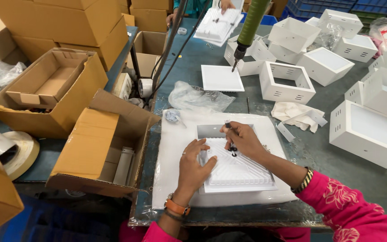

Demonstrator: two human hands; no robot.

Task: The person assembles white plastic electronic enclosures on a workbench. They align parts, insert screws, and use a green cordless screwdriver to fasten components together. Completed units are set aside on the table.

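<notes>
A white ribbed square heat-sink plate [238, 172] lies on a white foam sheet [171, 148] near the table's front edge. My left hand [195, 163] presses flat on the plate's left side, fingers spread. My right hand [242, 139] pinches a small black-and-white part at the plate's upper middle, beside a small black fitting [233, 150]. A green electric screwdriver [248, 29] hangs above the table, tip down, apart from both hands.
White square metal housings [367, 132] crowd the right and far side. A flat white panel [221, 78], crumpled plastic bag [198, 98] and cloth [294, 112] lie mid-table. Open cardboard boxes [99, 148] and tape rolls [21, 154] stand left. Another person's hand [224, 5] holds a plate far off.
</notes>
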